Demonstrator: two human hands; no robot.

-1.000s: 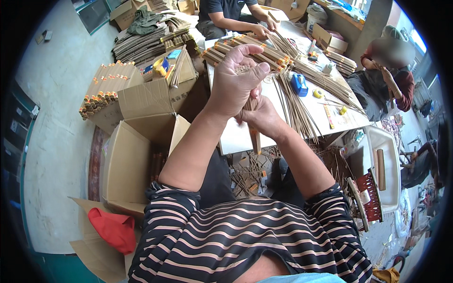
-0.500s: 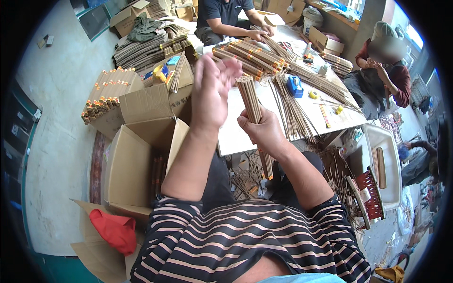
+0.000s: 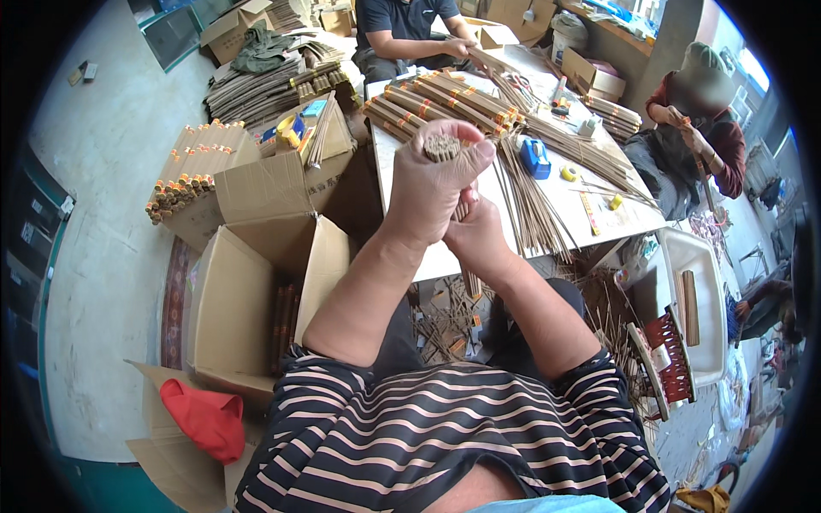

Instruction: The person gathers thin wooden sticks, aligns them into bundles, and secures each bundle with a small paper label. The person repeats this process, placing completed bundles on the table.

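Both my hands are wrapped round one bundle of thin brown sticks (image 3: 442, 149), which stands tilted in front of me. My left hand (image 3: 432, 190) grips its top, and the round cluster of stick ends shows above the fist. Just below, my right hand (image 3: 481, 229) is closed round the middle of the bundle. The lower end comes out beneath my right hand, over the table's near edge. Behind my hands, a pile of banded stick bundles (image 3: 453, 98) lies on the white table (image 3: 432, 256). Loose sticks (image 3: 534, 201) are spread to the right.
An open cardboard box (image 3: 231, 299) with dark bundles inside stands at left, near a red cloth (image 3: 203, 419). The table bears a blue tape dispenser (image 3: 535, 157). A white tub (image 3: 697, 299) is at right. Two people (image 3: 410, 38) handle sticks across the table and at right.
My left hand, open and raised beside the bundle before, has closed round its top. The bundle has shifted slightly left. Across the table, the person has lifted some sticks.
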